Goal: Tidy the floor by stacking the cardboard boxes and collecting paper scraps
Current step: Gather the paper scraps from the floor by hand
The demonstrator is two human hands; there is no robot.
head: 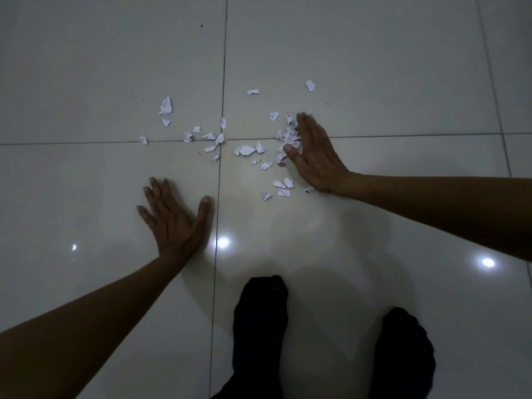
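two hands show, both flat and holding nothing. the left hand lies palm down on the floor, fingers spread and straight, thumb out toward the tile seam. the right hand stands on its edge with straight fingers held together, its palm side pressed against a bunched heap of scraps; how many pieces are in that heap i cannot tell.

paper scraps lie scattered round the crossing of the grout lines, roughly thirty loose pieces in all, small, white and crumpled, some with dark print. about ten sit left of the crossing, with the largest scrap farthest up on that side. two outlying scraps lie beyond the right hand's fingertips, one nearer the seam and one farther right. a handful lie just beside the heel of the right hand, near the wrist. the rest are between the two hands, closer to the right one; the left hand touches none and is well apart from the nearest piece.

two dark socked feet stand at the lower edge. three bright light reflections shine on the glossy tiles.
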